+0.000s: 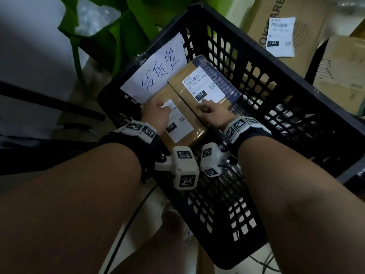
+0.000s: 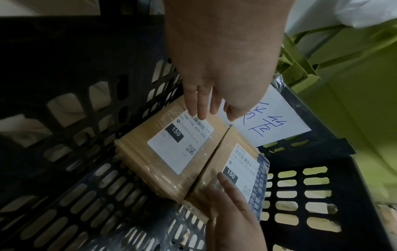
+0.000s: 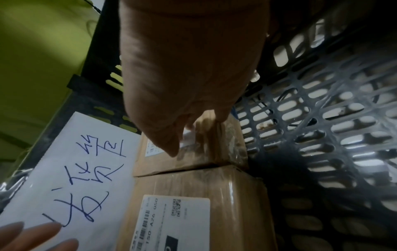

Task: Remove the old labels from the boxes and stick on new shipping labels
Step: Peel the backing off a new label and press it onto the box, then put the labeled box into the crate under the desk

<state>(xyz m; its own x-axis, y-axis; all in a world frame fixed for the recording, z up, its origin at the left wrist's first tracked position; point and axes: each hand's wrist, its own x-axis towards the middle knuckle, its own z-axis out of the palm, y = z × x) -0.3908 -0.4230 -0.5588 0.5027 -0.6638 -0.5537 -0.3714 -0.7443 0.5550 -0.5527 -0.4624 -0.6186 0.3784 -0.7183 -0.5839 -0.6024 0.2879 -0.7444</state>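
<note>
Two boxes lie side by side in the black crate (image 1: 256, 62), both labelled. Left hand (image 1: 156, 113) rests straight fingers on the near box (image 1: 187, 135); right hand (image 1: 212, 112) presses the far box (image 1: 189, 91). Labelling appears done here.

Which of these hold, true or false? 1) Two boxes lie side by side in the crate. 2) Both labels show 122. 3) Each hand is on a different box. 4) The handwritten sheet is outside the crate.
1) True: left box and right box lie side by side in the crate.
2) False: both labels show 150.
3) True: left hand, right hand.
4) False: the handwritten sheet leans inside the crate.
</note>
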